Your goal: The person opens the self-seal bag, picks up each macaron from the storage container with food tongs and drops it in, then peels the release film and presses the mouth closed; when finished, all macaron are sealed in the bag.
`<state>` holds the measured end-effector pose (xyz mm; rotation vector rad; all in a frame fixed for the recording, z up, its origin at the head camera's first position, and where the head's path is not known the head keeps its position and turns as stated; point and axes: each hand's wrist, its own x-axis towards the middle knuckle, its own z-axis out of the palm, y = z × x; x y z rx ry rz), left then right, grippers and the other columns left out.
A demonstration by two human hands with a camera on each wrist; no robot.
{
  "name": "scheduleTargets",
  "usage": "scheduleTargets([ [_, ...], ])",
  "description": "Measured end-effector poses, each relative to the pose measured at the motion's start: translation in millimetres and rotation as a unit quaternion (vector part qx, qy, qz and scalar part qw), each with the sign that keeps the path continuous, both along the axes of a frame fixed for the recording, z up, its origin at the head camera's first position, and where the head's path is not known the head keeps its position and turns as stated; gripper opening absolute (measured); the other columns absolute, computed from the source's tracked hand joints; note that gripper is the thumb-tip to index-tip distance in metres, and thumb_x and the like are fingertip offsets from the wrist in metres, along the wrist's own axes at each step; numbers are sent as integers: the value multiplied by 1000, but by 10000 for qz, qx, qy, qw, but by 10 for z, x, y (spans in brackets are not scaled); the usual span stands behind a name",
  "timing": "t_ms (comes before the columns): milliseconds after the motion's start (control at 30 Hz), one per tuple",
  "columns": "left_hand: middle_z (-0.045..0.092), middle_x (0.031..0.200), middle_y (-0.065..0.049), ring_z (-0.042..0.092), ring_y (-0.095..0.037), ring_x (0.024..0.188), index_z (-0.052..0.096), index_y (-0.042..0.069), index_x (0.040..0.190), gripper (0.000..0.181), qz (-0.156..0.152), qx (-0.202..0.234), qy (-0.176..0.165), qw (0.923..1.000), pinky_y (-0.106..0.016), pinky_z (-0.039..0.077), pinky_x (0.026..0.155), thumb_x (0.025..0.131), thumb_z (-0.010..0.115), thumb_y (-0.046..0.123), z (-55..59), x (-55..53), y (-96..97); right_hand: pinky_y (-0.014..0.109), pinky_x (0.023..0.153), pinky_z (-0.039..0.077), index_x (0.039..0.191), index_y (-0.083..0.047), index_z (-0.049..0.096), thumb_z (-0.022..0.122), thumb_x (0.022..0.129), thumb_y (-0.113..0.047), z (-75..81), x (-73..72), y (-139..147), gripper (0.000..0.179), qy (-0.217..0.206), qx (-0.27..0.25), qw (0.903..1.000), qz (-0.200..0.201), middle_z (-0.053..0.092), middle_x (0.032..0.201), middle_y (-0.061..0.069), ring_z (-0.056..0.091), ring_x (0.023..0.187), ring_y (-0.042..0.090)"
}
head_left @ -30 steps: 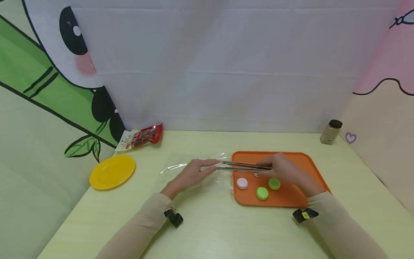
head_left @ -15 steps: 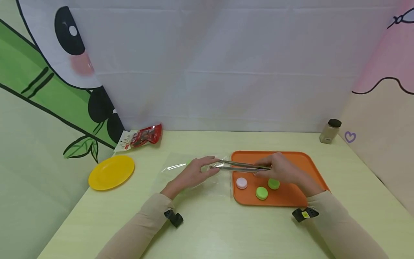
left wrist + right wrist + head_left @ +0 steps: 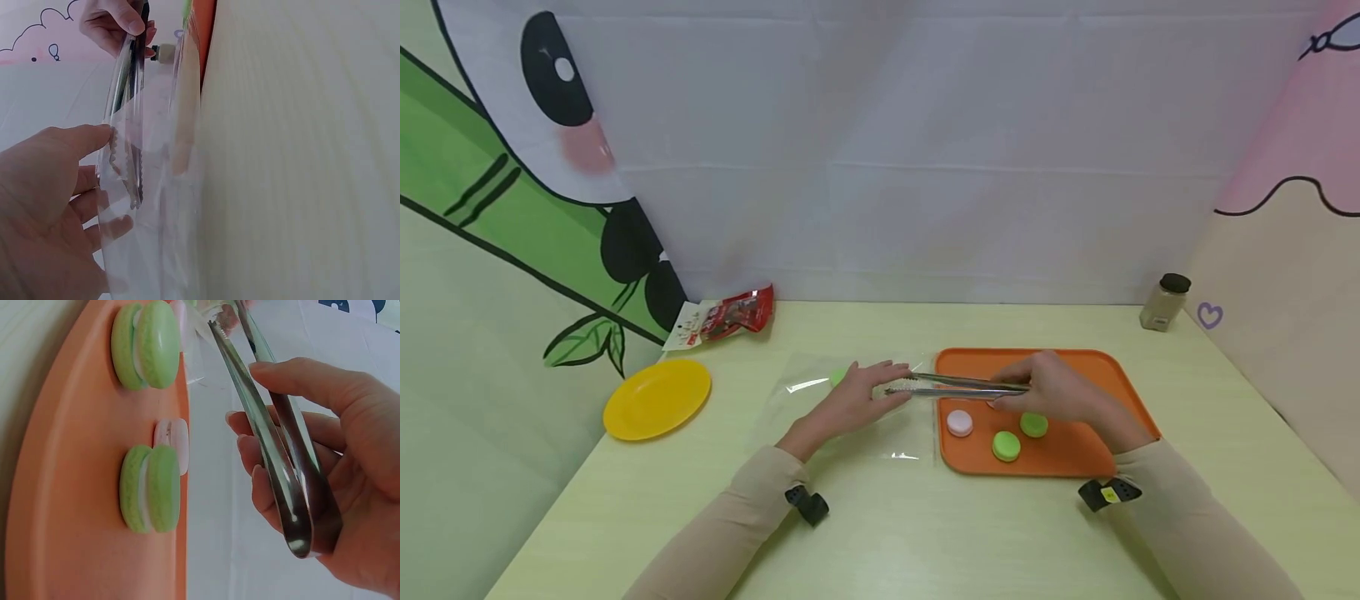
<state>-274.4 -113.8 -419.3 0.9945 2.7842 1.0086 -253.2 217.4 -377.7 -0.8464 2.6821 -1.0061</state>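
My right hand (image 3: 1054,390) grips metal tongs (image 3: 270,440) above the orange tray (image 3: 1105,367). Their serrated tips, slightly apart, reach into the mouth of a clear plastic bag (image 3: 181,225), with nothing seen between them. With thumb and fingers at its edge, my left hand (image 3: 850,402) holds that bag's mouth. Inside the bag, partly hidden behind the left hand, shows a light green macaron (image 3: 837,377). On the tray sit two green macarons, one nearer (image 3: 1006,447) and one (image 3: 1033,425) beneath the right hand. A pink macaron (image 3: 959,423) lies by the tray's left side; another pinkish one is mostly hidden under the tongs.
A yellow plate (image 3: 657,400) stands at the table's left edge. Behind it lies a red and white snack packet (image 3: 737,315). At the back right corner is a small jar (image 3: 1163,303) with a black lid. A printed cloth (image 3: 925,167) hangs behind the table.
A light green macaron has come into view inside the bag, behind the left hand. The tong tips have shifted slightly left since the first frame; both hands otherwise stay nearly in place.
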Motion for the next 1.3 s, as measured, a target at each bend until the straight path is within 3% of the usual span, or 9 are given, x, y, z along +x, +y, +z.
scheduleTargets([
  [233,50,150,-4,35,-26,145,55,10,145,50,-135,3,9,9999,-67,3,115,102,58,37,0,-6,-1,25,59,50,116,-4,74,78,89,-21,-14,11,-43,32,138,-6,9999,-40,74,93,-7,62,68,10],
  [400,52,147,-5,36,-26,144,61,12,139,41,-139,149,124,9997,-67,3,116,103,59,30,9,-10,11,25,52,40,116,-6,75,78,89,-21,-12,11,-57,31,257,7,9996,-67,73,90,-9,54,61,11],
  [700,66,130,-4,55,-24,130,75,13,121,27,149,859,497,9949,-68,16,114,95,71,16,5,-33,19,25,55,43,115,-4,75,78,89,-21,-18,-2,-48,31,252,40,9996,-96,73,90,-9,55,64,11],
  [867,67,129,-3,57,-22,128,73,12,123,30,150,862,320,9956,-65,16,115,96,70,24,7,-27,18,25,53,39,114,-7,75,78,89,-22,3,6,-49,29,194,-27,9998,-93,72,90,-8,53,62,12],
  [1033,67,130,-1,59,-19,125,70,14,129,36,162,837,62,9963,-62,14,117,102,60,35,21,-13,13,25,54,38,111,-9,76,79,88,-23,17,1,-40,27,201,-44,9997,-147,71,87,-8,53,65,13],
  [1133,68,127,-1,68,-19,109,71,16,128,32,194,862,110,9960,-62,15,117,102,60,30,27,-18,13,25,54,38,110,-8,76,79,88,-23,15,-4,-36,27,187,-56,9996,-186,71,86,-8,52,64,13],
  [1200,69,124,-3,71,-20,88,73,16,125,27,188,891,252,9955,-64,17,116,99,65,22,26,-26,14,25,53,35,110,-7,76,79,88,-23,12,-6,-32,28,146,-71,9997,-206,71,85,-7,50,62,14],
  [1300,71,120,-3,72,-17,82,76,16,117,25,213,938,624,9934,-65,21,114,93,73,15,25,-35,20,25,52,33,110,-8,76,79,88,-23,15,-5,-35,27,52,-69,9996,-257,71,85,-6,48,61,14],
])
